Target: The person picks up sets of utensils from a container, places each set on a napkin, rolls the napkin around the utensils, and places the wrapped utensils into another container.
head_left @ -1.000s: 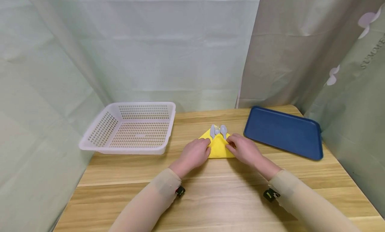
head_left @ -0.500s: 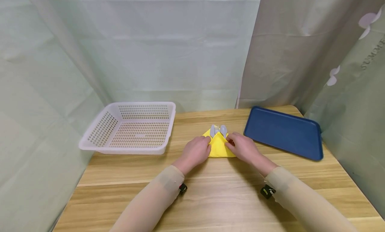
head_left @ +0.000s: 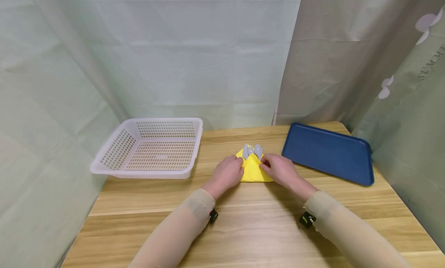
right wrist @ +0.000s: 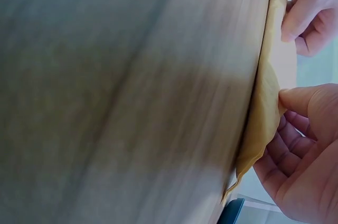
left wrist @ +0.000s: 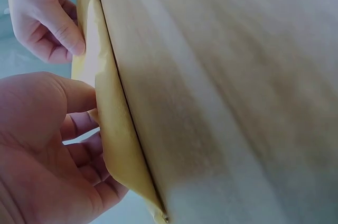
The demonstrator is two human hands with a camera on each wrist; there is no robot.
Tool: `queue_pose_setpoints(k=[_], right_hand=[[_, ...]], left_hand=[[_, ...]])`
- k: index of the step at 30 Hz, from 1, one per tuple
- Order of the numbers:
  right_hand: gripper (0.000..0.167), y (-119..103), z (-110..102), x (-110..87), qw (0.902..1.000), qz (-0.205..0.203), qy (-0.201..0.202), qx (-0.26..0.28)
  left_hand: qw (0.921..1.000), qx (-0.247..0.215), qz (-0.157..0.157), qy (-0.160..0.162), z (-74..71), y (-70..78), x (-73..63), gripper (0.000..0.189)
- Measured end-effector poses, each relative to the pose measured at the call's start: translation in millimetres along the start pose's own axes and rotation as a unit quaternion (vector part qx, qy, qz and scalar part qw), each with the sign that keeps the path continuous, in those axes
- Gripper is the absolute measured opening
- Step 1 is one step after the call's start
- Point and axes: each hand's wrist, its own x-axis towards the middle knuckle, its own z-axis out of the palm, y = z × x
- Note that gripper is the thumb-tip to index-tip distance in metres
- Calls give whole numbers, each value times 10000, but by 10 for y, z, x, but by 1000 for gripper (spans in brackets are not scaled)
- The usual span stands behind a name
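Curtain (head_left: 410, 152) reads "SUMME"; fingers (right wrist: 302, 100) pinch yellow cloth (head_left: 253, 173)

2 arms reach forward, left forearm (head_left: 177, 233) and right forearm (head_left: 347, 225) angled inward, both pale-sleeved, wrists (head_left: 213, 187) bare. Left hand (head_left: 227, 171) and right hand (head_left: 279, 168) sit near each other, apart, backs up. Same grip on both: thumb (left wrist: 76, 94) reaching forward, fingers (right wrist: 288, 150) bent, pinching.
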Motion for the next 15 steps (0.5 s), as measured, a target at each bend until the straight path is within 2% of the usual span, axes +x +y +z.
queue_pose_setpoints(k=[6, 15], right_hand=[[9, 10, 2, 13, 9999, 97, -49, 7], [10, 26, 18, 46, 9999, 110, -36, 66]], left_hand=[[9999, 67, -54, -119, 3, 15, 25, 17], [9998, 142, -36, -102, 42, 6, 48, 17]])
